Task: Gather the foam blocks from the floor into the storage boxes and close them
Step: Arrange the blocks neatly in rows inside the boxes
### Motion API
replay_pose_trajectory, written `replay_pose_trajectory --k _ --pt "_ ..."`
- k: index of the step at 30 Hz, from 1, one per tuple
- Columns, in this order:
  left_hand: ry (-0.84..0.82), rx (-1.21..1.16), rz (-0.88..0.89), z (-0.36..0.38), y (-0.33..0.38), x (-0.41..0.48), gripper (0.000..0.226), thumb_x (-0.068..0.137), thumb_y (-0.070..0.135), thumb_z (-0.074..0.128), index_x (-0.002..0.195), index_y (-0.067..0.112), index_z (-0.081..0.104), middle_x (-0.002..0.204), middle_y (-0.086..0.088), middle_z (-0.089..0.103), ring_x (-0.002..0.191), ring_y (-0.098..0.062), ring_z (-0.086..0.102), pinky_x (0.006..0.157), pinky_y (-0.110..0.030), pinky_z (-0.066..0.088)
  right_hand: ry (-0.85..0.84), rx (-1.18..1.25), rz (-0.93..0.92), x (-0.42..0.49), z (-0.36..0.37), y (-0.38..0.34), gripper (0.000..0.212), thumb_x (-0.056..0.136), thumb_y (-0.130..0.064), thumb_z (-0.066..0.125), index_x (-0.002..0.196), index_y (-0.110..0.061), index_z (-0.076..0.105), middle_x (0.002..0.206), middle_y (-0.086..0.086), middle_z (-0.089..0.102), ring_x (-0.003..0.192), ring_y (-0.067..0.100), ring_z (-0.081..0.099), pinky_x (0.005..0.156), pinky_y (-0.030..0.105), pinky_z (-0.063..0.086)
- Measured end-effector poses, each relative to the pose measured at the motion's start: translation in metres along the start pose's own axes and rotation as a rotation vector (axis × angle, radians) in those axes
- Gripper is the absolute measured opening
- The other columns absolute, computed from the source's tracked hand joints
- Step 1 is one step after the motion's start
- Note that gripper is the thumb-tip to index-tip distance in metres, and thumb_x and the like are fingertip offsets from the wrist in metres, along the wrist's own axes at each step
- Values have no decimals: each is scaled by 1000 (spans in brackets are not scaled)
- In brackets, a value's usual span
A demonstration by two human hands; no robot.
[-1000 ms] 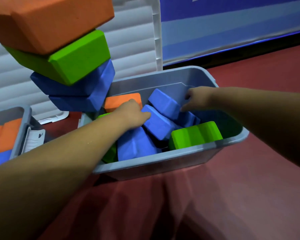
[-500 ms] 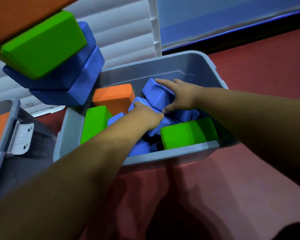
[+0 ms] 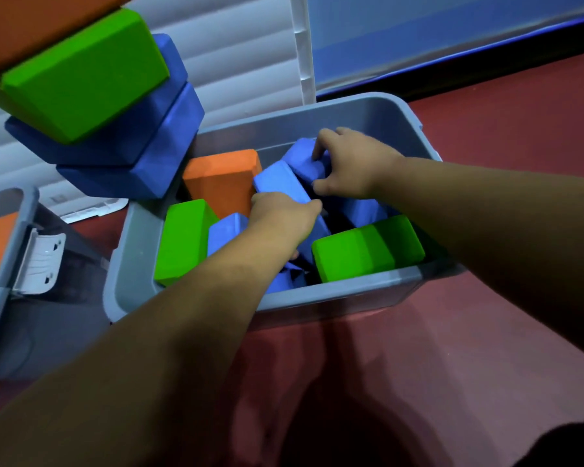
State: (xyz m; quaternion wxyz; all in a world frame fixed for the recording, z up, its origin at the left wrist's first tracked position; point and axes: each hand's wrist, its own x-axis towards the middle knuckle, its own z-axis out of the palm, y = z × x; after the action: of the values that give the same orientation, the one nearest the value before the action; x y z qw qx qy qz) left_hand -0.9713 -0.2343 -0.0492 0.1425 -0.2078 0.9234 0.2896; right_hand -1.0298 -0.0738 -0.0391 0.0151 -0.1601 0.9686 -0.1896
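Observation:
A grey storage box stands open on the red floor, its white ribbed lid upright behind it. Inside lie an orange foam block, two green blocks and several blue ones. My left hand grips a tilted blue block in the middle of the box. My right hand grips another blue block near the back wall. A stack of orange, green and blue blocks looms at the upper left; what carries it is hidden.
A second grey box with orange and blue blocks inside stands at the left, a white latch on its end. A blue wall runs behind. Red floor lies to the right and in front.
My right hand has closed its fingers round the rear blue block. My left hand has shifted onto the tilted blue block. The view has come a little closer to the box.

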Motion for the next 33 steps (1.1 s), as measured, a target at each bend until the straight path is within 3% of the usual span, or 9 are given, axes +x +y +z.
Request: replay_pose_trajectory --k 2,5,9,13,16,20,22,30,33 --pt "54 46 77 -3 1 6 71 78 67 70 114 6 67 102 -17 74 78 -32 76 63 -32 59 81 64 35 -6 -7 2 52 69 -51 72 110 -25 54 111 2 54 99 25 57 85 36 48" --pt "74 143 135 -4 1 11 77 82 74 64 116 5 70 115 -21 73 101 -37 72 73 -32 50 203 142 53 -12 -18 8 46 74 -43 74 108 -18 54 108 1 50 98 20 52 84 31 41" --pt "71 244 142 3 2 14 101 78 84 61 138 3 56 139 -19 61 126 -37 61 93 -37 49 90 7 139 -22 -18 7 54 78 -40 76 113 -10 49 116 10 44 96 29 53 90 40 46" --pt "181 305 141 -5 5 4 111 74 78 73 146 3 38 143 -17 47 130 -37 52 100 -44 47 -79 -123 297 -28 -8 10 82 78 -53 76 136 -10 36 131 19 43 113 42 59 93 47 50" --pt "368 416 483 -17 6 -18 72 87 60 70 134 9 50 139 -15 44 128 -38 47 101 -48 45 -124 -165 327 -26 -13 7 79 76 -60 77 130 -16 42 127 17 45 104 42 60 92 50 54" --pt "146 523 823 -18 6 -47 54 88 67 59 110 19 68 107 -4 47 113 -33 47 85 -45 45 -121 -161 356 -28 -23 5 65 77 -52 75 124 -16 47 126 14 43 92 37 60 83 44 54" --pt "12 573 788 -12 2 -56 57 84 72 61 110 21 63 102 -2 43 113 -32 46 84 -44 43 -116 -188 389 -30 -25 5 66 80 -50 72 127 -13 45 128 14 40 94 36 58 80 42 50" --pt "-52 532 699 -4 -4 -57 68 78 62 74 134 27 57 116 -5 41 122 -35 42 95 -45 45 -21 -183 424 -41 -33 2 63 85 -49 67 128 -7 45 132 15 37 94 33 49 80 38 41" --pt "-121 497 668 -4 -5 -59 61 77 60 78 124 25 60 112 -4 36 112 -32 46 89 -43 49 66 -208 324 -42 -36 0 60 87 -47 65 124 -5 45 132 18 37 101 35 54 82 39 42"
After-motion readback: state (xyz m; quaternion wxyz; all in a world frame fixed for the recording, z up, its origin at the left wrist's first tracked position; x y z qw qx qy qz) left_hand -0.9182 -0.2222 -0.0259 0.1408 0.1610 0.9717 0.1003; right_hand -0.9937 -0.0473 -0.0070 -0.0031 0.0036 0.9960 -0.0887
